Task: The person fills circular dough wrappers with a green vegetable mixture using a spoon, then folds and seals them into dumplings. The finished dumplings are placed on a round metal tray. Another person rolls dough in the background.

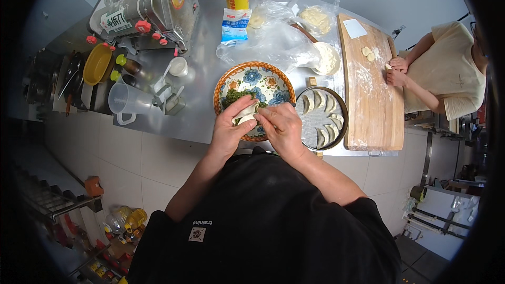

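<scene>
A folded dumpling wrapper with green filling inside is held above a patterned bowl. My left hand cradles it from the left, thumb along its near edge. The fingertips of my right hand pinch its right end. Chopped green filling lies at the left side of the bowl, partly hidden behind my left fingers. Right of the bowl, a round sieve-like tray with a dark rim carries several crescent dumplings in two groups.
Across the table, a person handles dough at a floured wooden board. Behind my bowl are plastic bags, a salt packet and a bowl of flour. A metal machine, measuring jug and seasoning containers stand left.
</scene>
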Action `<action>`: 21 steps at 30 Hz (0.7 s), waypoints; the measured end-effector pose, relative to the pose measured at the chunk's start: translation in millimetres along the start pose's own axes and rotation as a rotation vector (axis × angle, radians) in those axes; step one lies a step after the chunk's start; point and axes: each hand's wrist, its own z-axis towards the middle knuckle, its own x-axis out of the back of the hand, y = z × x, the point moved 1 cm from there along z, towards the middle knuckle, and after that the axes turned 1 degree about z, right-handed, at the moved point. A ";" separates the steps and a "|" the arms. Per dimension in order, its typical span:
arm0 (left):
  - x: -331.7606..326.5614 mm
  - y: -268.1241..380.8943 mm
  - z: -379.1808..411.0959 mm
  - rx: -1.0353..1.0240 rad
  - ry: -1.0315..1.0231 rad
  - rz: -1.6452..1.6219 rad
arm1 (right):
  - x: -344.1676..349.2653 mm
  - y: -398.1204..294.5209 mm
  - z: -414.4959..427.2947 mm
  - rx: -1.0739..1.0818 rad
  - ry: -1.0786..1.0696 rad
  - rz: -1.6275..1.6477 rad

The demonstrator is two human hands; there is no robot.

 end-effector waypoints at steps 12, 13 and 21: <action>-0.9 -0.7 1.4 0.036 0.022 -0.014 | 6.3 5.2 4.5 -0.231 -0.115 0.126; -0.4 -0.2 1.7 0.039 0.023 -0.012 | 6.8 5.2 7.3 -0.281 -0.124 0.195; -1.3 0.0 1.8 0.073 -0.027 -0.005 | 8.3 4.2 3.9 -0.280 -0.155 0.247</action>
